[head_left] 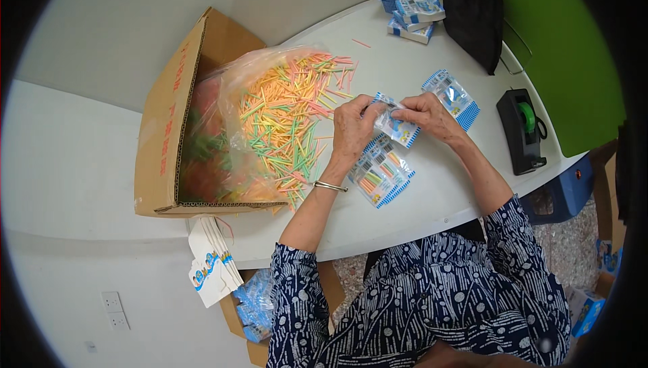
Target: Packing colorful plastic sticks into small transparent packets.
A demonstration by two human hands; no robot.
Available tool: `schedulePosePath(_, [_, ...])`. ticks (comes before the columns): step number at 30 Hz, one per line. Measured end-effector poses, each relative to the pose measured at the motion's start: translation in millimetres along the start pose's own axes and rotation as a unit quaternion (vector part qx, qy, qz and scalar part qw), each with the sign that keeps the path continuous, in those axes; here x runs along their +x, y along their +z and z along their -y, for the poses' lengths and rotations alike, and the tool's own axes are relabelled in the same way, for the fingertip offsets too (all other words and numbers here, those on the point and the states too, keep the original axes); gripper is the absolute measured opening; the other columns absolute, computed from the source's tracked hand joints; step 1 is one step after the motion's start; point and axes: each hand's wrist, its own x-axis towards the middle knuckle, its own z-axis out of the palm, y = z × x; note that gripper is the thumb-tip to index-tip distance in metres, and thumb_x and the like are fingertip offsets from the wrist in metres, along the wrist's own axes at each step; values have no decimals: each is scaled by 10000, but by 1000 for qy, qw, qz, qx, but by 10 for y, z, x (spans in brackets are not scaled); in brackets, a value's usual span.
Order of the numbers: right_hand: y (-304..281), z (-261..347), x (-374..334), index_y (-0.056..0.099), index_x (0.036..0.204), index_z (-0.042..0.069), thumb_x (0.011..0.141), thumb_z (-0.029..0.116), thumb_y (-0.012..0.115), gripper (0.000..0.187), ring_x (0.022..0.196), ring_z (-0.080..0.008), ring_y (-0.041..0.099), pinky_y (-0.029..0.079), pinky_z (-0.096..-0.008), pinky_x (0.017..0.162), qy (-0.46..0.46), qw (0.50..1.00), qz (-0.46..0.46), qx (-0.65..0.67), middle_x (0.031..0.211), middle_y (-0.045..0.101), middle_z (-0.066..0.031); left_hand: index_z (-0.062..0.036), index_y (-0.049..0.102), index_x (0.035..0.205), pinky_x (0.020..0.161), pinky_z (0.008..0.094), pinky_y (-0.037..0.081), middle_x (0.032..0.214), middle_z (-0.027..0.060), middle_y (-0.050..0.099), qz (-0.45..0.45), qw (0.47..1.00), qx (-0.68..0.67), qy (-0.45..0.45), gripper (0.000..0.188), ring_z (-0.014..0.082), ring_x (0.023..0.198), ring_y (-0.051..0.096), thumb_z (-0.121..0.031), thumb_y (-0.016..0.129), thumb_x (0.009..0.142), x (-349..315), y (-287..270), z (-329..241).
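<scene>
Two-handed, pinched the blue-edged packet (399, 132) between left hand (351, 128) and right hand (435, 119), best kept taut but uncrushed.

The fingers (420, 103) partly hide the blue-striped packet (399, 131) between them.

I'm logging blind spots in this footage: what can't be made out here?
In the head view:
Far inside of the carton: behind the clear bag and sticks.
Whether the held packet is open: left hand and right hand cover part.
Middle of the lower box: behind the left sleeve.
</scene>
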Motion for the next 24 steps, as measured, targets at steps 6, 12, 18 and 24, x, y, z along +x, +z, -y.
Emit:
schedulePosePath(6, [11,-54,8,606,702,-25,852,239,623,305,547,-67,393,322,-275,505,-6,1000,-4,-1,561,480,-19,15,651,784,516,343,424,614,161,593,2,999,33,10,189,236,529,559,-168,615,813,37,33,70])
schedulePosePath(12, [-26,-38,-23,632,728,-23,873,252,605,312,554,-56,409,332,-265,513,3,1000,8,17,572,503,-1,12,653,825,567,249,413,645,34,581,21,998,50,27,178,62,622,486,-160,619,851,56,81,90])
schedulePosePath(18, [-75,-93,-55,641,721,15,883,285,601,317,557,-40,395,315,-241,516,41,998,-1,42,580,492,28,-12,640,980,748,296,465,916,96,661,12,989,131,70,229,171,852,610,-197,640,844,577,-269,259])
schedulePosePath(24, [-25,-138,4,651,747,11,886,288,597,315,566,-47,398,318,-242,524,45,998,15,41,583,477,21,-32,553,1084,827,429,424,1053,128,605,39,820,544,174,284,304,991,546,-161,561,831,1133,-772,742])
